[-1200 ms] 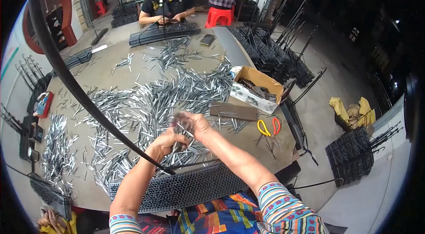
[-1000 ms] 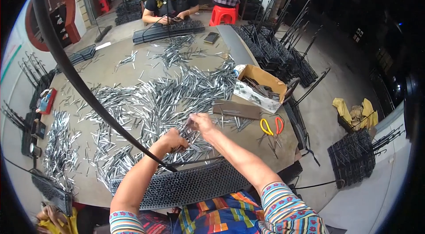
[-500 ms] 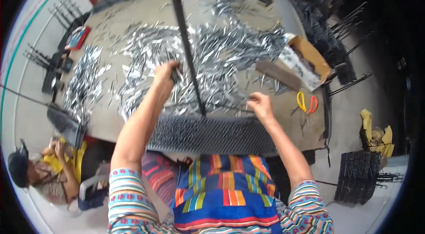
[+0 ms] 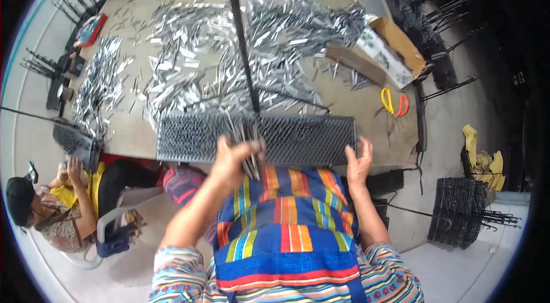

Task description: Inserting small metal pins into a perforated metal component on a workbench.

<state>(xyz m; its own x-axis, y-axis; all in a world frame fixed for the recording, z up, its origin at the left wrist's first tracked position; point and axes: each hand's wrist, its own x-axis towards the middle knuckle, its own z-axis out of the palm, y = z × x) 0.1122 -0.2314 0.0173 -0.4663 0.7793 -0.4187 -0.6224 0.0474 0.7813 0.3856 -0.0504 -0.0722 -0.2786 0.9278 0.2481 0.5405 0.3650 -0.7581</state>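
Observation:
A long black tray with a diamond-patterned grid of slots [image 4: 309,139] lies along the near edge of the table, in front of my body. Over its middle, my left hand [image 4: 231,159] is closed round a bundle of thin metal strips [image 4: 247,134], fanned out and slightly blurred. At the tray's right end, my right hand [image 4: 359,165] grips the corner between thumb and fingers. Beyond the tray, a wide heap of loose silvery metal strips [image 4: 200,45] covers much of the table [image 4: 332,94].
A dark upright pole [image 4: 239,28] crosses the view, its lower end by the tray. To the right are an open cardboard box [image 4: 392,53] and yellow-and-orange-handled scissors [image 4: 395,102]. A seated person [image 4: 57,205] is at the left. Black racks [image 4: 458,211] stand at the right.
My left hand has come back from the heap to above the tray, with strips in it. My right hand has moved down to the tray's right end. The whole view has shifted.

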